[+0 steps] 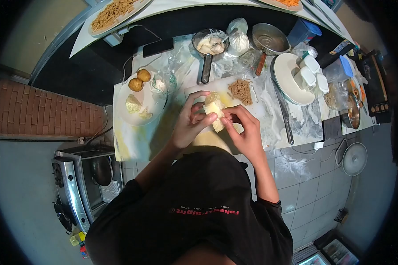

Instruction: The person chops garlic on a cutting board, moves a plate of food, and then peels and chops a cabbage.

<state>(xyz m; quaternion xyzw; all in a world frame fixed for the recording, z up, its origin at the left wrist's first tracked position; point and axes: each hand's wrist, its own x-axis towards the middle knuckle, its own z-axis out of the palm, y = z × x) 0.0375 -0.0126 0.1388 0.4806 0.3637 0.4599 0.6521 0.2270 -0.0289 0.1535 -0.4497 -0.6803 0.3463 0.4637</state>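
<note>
A pale yellow, partly peeled potato [213, 107] is held up over the front of the table, with thin tan skin at its top. My left hand [192, 119] grips it from the left, fingers behind and thumb on the near face. My right hand [242, 126] pinches its lower right side between thumb and fingertips. Under and behind the hands lies a white cutting board [199, 92], bearing a pile of brown strips [240, 91]. On the left, a white plate [124, 118] carries two whole potatoes [139, 80], a pale yellow-green chunk [133, 104] and small scraps.
Behind the board stand a small pan [206, 66] with pale contents, a bag of white powder [239, 43] and an empty pan [269, 37]. A knife [286, 119] lies by a large plate [292, 66] with white tubs [307, 76]. A phone [158, 47] rests at back left.
</note>
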